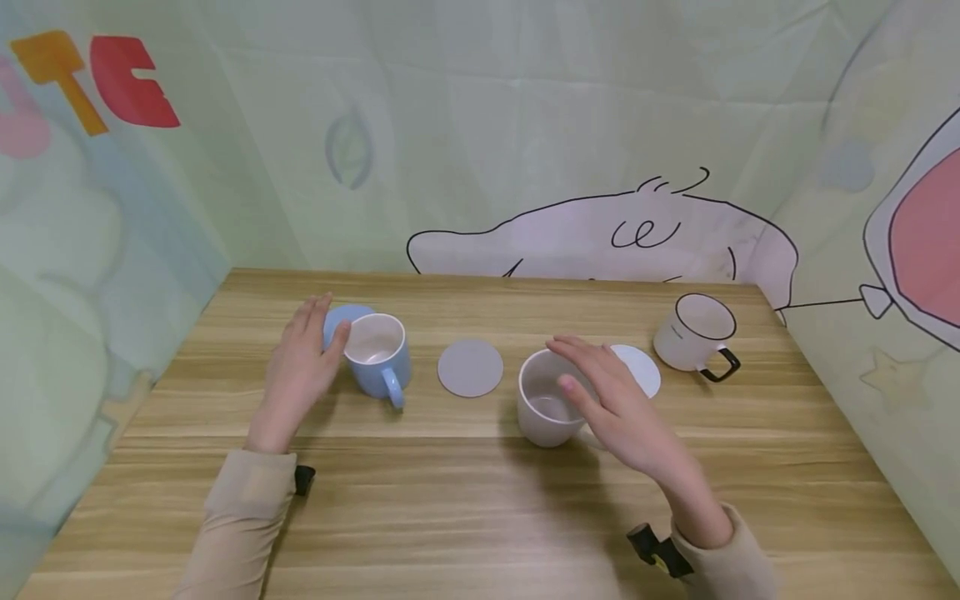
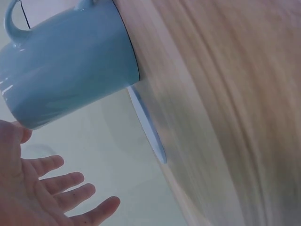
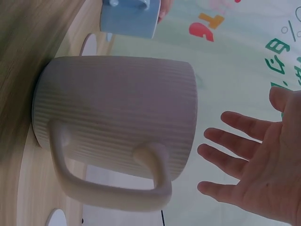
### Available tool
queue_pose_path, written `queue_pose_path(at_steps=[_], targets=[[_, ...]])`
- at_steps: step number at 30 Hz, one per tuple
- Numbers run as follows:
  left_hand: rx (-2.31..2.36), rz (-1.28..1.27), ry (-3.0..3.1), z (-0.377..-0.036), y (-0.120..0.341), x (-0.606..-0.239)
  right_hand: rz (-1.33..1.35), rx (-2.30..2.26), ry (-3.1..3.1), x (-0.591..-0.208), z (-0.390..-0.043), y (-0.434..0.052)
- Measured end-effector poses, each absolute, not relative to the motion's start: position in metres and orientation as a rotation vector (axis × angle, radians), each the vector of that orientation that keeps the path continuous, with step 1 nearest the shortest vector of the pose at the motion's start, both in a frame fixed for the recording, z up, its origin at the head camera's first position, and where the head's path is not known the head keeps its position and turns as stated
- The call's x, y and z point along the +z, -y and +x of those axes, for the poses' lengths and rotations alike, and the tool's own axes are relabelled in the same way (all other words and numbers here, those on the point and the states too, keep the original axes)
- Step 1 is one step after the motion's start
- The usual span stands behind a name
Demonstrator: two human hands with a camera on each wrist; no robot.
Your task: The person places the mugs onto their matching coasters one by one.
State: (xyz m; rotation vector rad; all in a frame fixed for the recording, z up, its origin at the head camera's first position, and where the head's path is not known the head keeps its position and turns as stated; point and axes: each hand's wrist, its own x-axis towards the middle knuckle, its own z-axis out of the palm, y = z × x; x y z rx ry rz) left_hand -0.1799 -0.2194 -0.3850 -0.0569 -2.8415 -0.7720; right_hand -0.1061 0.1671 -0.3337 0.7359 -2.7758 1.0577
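A light blue mug point(image 1: 380, 358) stands on the wooden table, partly over the near edge of a blue coaster point(image 1: 347, 317). Just left of this mug is my left hand point(image 1: 303, 362), its fingers extended; in the left wrist view the thumb is partly hidden by the mug. My right hand point(image 1: 618, 408) hovers over the right side of a ribbed grey-beige mug point(image 3: 117, 113). Its fingers are spread and apart from the mug in the right wrist view. The ribbed mug's handle point(image 3: 113, 195) shows fully there, while the hand covers much of it from the head camera.
Between the two mugs lies a round grey coaster point(image 1: 470, 367). A white coaster point(image 1: 637, 372) sits behind my right hand. Farther right stands a white mug point(image 1: 686, 337) with a black rim and handle. A printed cloth point(image 1: 480, 125) hangs behind the table point(image 1: 420, 517).
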Motion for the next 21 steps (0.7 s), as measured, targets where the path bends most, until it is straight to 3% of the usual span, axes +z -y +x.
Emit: queue_pose_path(at_steps=[21], targets=[[-0.756, 0.018, 2.858, -0.186, 0.222, -0.386, 0.765, 1.181, 2.736, -0.337, -0.111, -0.135]])
